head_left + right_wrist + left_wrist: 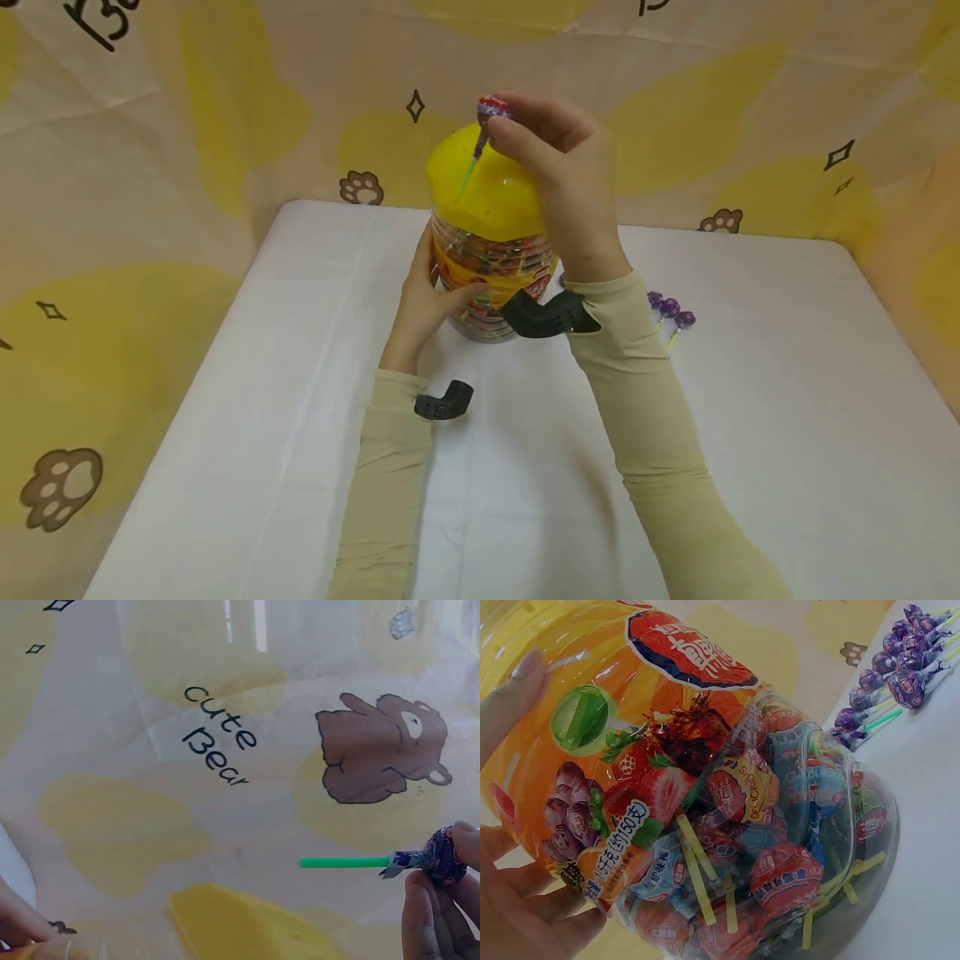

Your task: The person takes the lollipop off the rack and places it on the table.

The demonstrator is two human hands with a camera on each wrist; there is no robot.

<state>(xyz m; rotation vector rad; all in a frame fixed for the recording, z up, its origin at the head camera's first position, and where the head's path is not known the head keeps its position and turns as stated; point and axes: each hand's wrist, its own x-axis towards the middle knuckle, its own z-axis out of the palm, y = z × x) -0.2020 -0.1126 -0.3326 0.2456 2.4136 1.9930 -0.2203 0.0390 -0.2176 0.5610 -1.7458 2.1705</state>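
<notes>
A clear plastic candy jar point(487, 325) with a yellow lid point(487, 212) stands on the white table, filled with wrapped lollipops point(784, 874). My left hand point(427, 307) holds the jar by its side, thumb across the orange label point(604, 667) and fingers reaching round the far side. Above the lid, my right hand point(573, 162) pinches a purple-and-red wrapped lollipop point(444, 859) by its head. Its green stick point(341, 862) points down and to the left in the head view.
Purple-wrapped lollipops point(670, 307) lie on the table right of the jar, partly behind my right forearm; the left wrist view shows several in a row point(907, 686). A patterned cloth backdrop point(690, 125) rises behind the table point(787, 400). Each wrist bears a black mount point(444, 402).
</notes>
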